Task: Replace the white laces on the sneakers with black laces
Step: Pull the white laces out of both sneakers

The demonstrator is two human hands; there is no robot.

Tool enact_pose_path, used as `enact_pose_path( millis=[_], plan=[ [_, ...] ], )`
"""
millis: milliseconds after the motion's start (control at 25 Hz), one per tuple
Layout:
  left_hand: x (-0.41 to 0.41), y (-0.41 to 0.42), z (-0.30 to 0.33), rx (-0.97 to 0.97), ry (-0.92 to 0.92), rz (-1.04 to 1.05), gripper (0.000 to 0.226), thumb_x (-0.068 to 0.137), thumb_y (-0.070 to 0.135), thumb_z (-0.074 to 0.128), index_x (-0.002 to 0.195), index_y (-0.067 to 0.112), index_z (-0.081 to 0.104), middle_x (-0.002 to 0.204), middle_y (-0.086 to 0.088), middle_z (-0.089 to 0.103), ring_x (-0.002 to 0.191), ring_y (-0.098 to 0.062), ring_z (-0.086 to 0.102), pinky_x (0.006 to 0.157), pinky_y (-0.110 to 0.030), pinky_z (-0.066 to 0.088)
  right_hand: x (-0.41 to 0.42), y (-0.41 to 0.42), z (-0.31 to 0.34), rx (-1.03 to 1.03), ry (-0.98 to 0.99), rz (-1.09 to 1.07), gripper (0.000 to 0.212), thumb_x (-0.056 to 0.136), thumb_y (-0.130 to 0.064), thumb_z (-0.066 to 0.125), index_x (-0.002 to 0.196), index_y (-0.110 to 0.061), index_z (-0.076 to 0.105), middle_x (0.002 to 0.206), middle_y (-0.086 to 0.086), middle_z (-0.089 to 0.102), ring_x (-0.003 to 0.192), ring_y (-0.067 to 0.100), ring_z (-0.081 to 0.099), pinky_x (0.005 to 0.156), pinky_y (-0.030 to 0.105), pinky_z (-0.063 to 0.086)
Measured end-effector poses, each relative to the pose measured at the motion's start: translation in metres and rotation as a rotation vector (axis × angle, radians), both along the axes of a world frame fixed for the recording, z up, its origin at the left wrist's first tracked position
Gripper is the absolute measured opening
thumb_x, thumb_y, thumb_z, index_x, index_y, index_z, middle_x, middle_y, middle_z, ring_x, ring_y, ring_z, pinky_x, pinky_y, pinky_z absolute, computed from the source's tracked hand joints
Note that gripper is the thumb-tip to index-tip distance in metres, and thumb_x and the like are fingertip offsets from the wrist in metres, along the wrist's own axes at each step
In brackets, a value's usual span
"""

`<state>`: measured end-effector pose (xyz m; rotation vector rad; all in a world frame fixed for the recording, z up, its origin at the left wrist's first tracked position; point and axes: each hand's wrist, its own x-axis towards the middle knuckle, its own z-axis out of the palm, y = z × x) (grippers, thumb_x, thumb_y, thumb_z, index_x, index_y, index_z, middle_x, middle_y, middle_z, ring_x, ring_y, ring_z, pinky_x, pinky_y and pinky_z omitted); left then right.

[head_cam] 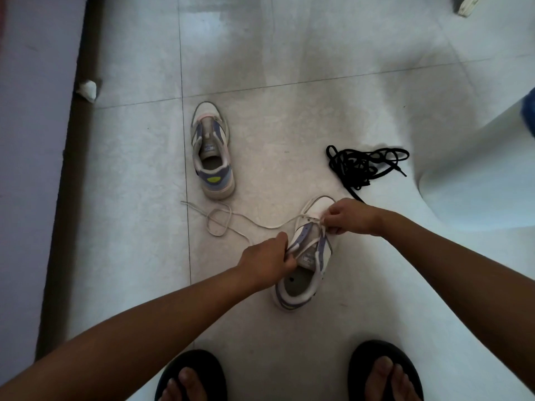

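Two white and lilac sneakers stand on the tiled floor. The near sneaker (pixel 301 287) holds a white lace (pixel 225 224) in its lowest eyelets, and a long loose end trails off to the left in a loop. My left hand (pixel 267 260) grips the sneaker's left side by the upper eyelets, with a strand of the lace at my fingers. My right hand (pixel 347 217) pinches the lace near the toe eyelets. The far sneaker (pixel 212 157) has no lace. A tangle of black laces (pixel 362 166) lies to the right, beyond my right hand.
My feet in black sandals (pixel 191 377) stand at the bottom edge. A dark skirting board (pixel 72 169) runs along the wall on the left, with a crumpled white scrap (pixel 86 89) beside it. A pale object (pixel 469 5) sits at the top right.
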<state>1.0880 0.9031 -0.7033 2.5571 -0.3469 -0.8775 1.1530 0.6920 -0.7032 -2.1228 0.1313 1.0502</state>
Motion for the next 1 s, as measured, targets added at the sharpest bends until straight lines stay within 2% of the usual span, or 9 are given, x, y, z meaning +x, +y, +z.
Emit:
enact_pose_path(
  millis=[160,240,400,520,640,720,800,880,1000],
  plan=[
    [0.0,-0.001,-0.001,-0.005,-0.004,-0.016,0.019,0.09,0.034,0.047,0.088,0.019,0.036,0.078,0.0,0.051,0.066,-0.02,0.047,0.055,-0.029,0.029,-0.031,0.004,-0.008,-0.077,-0.317,-0.051,0.021,0.083,-0.024,0.071,0.068,-0.013,0.06,0.07,-0.004,0.056,0.064,0.012,0.052,0.061,0.027,0.042],
    [0.0,-0.001,-0.002,-0.009,-0.001,-0.019,0.018,0.09,0.034,0.046,0.088,0.019,0.036,0.078,0.0,0.051,0.066,-0.021,0.047,0.056,-0.029,0.031,-0.048,0.005,-0.011,-0.094,-0.356,-0.096,0.02,0.08,-0.025,0.074,0.074,-0.01,0.062,0.078,-0.004,0.05,0.069,0.014,0.052,0.066,0.029,0.044],
    [-0.002,0.0,-0.004,-0.001,0.009,-0.013,0.018,0.09,0.033,0.046,0.091,0.018,0.037,0.08,0.0,0.053,0.068,-0.022,0.049,0.06,-0.03,0.034,-0.058,0.009,-0.02,-0.101,-0.408,-0.142,0.014,0.089,-0.02,0.063,0.078,-0.02,0.055,0.093,0.001,0.046,0.079,0.011,0.048,0.071,0.018,0.033],
    [-0.001,0.0,-0.002,0.031,-0.017,-0.037,0.017,0.091,0.034,0.046,0.091,0.02,0.035,0.079,0.0,0.055,0.066,-0.021,0.049,0.059,-0.028,0.033,-0.039,0.002,-0.012,-0.244,-0.376,0.194,0.012,0.095,-0.02,0.051,0.094,-0.009,0.057,0.105,0.011,0.047,0.087,0.025,0.055,0.075,0.028,0.04],
    [0.0,-0.006,0.002,0.072,-0.083,-0.089,0.019,0.093,0.034,0.044,0.091,0.022,0.03,0.086,-0.005,0.062,0.064,-0.019,0.048,0.058,-0.027,0.033,-0.021,-0.007,-0.001,-0.693,-1.018,0.651,0.011,0.079,-0.009,0.059,0.089,-0.005,0.062,0.093,0.013,0.059,0.074,0.029,0.061,0.065,0.033,0.046],
    [0.002,-0.011,0.004,0.089,-0.093,-0.081,0.019,0.093,0.033,0.043,0.092,0.021,0.028,0.091,-0.008,0.064,0.069,-0.023,0.053,0.059,-0.028,0.034,-0.025,-0.002,0.0,-0.749,-1.16,0.608,0.009,0.074,-0.005,0.06,0.083,-0.008,0.062,0.084,0.01,0.062,0.071,0.028,0.061,0.064,0.034,0.048],
    [0.004,-0.015,0.004,0.095,-0.064,-0.051,0.02,0.092,0.033,0.043,0.093,0.02,0.028,0.095,-0.01,0.064,0.08,-0.028,0.06,0.063,-0.029,0.035,-0.035,0.003,-0.005,-0.606,-0.853,0.156,0.014,0.086,-0.024,0.062,0.092,-0.012,0.057,0.088,0.004,0.058,0.079,0.024,0.058,0.069,0.034,0.045],
    [0.004,-0.016,0.002,0.086,-0.031,-0.034,0.02,0.092,0.032,0.043,0.093,0.019,0.028,0.096,-0.011,0.064,0.084,-0.03,0.061,0.064,-0.03,0.036,-0.043,0.002,-0.01,-0.283,-0.36,-0.314,0.029,0.09,-0.043,0.057,0.084,-0.015,0.052,0.078,-0.003,0.053,0.073,0.017,0.052,0.06,0.029,0.039],
    [0.005,-0.015,0.0,0.055,-0.016,-0.035,0.021,0.091,0.033,0.045,0.092,0.02,0.029,0.094,-0.01,0.063,0.081,-0.029,0.059,0.063,-0.03,0.035,-0.054,0.004,-0.015,-0.024,-0.196,-0.451,0.024,0.086,-0.037,0.064,0.079,-0.016,0.056,0.072,-0.003,0.055,0.066,0.011,0.05,0.057,0.022,0.038]
  ],
)
